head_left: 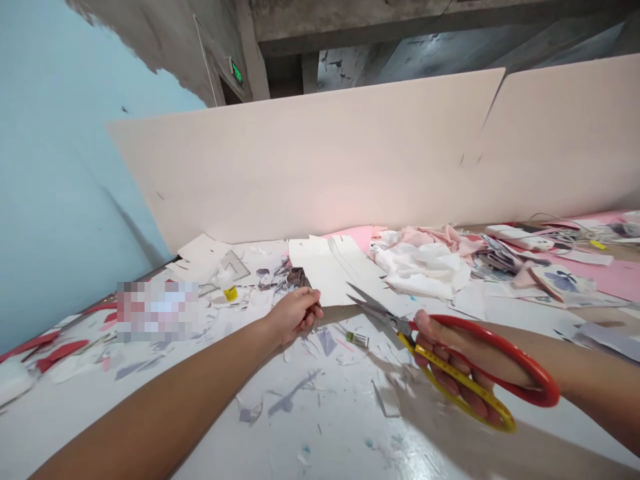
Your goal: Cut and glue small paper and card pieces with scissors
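Centre frame, the left hand (296,315) curls, its hold unclear; lower right, the right hand (477,359) grips parted scissors (399,324), best angled clear of it.

single head-worn view, looking forward and down across the tabletop (350,440) from the person's own side; the left hand (293,317) and right hand (480,350) lie near the lens, the pale partition (325,167) faces it from farther back, the blue wall (55,167) bounds the left and concrete ceiling (380,20) the upper edge
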